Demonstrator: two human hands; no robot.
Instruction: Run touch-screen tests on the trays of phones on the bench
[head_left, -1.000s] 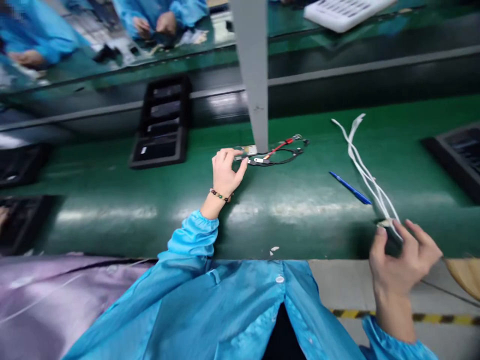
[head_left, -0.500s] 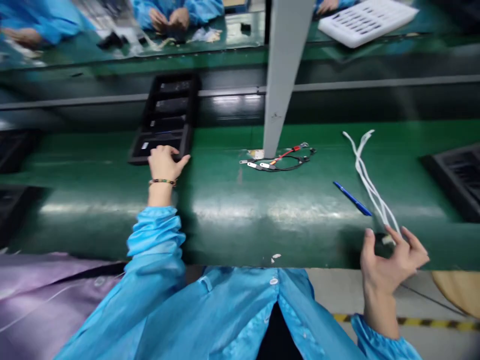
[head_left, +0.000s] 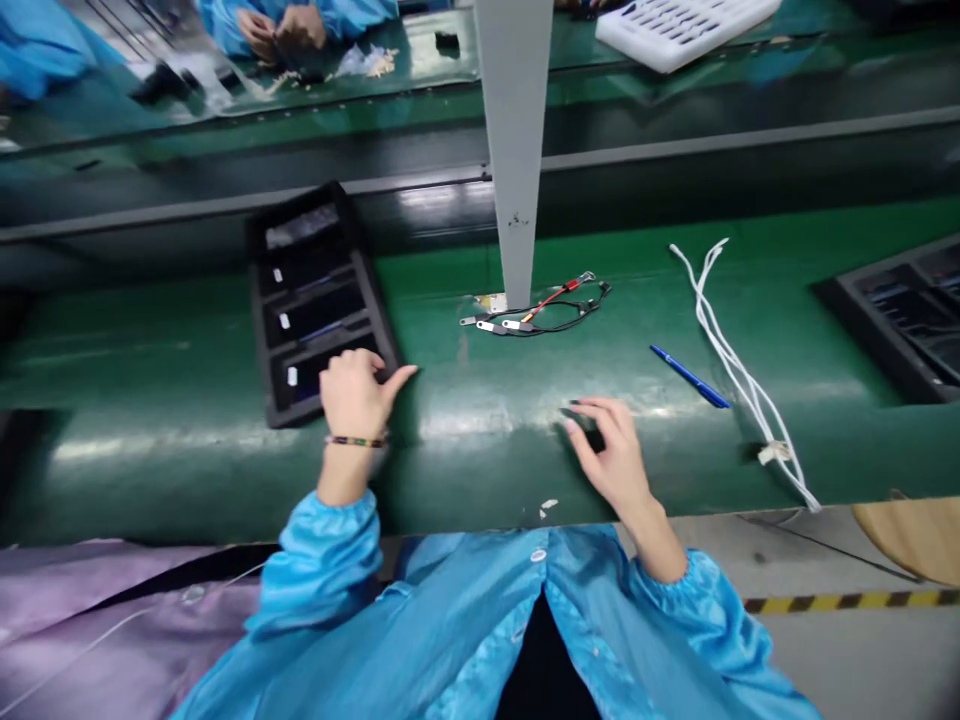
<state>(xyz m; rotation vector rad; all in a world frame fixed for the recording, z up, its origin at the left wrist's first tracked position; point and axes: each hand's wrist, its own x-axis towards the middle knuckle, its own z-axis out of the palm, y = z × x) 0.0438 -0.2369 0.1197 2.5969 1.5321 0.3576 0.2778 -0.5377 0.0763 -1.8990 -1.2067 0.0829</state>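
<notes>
My left hand grips the near right end of a black tray, its fingers bent over the rim and its thumb stretched out to the side. The tray has several compartments holding dark flat pieces with small white labels. My right hand hovers over the green work surface with thumb and fingers apart, holding nothing. A blue pen lies to its right. Beyond that, white cables lie bundled with a pale tie. Thin black and red wires with metal tabs rest behind the right hand.
A grey post rises behind the wires. Another black tray lies at the right. Across the divider are a white slotted tray and co-workers' hands. White scraps lie by the front edge.
The black tray has come nearer and turned, with my left hand on its end. My right hand has left the white cables and moved left over the surface. The view has shifted slightly.
</notes>
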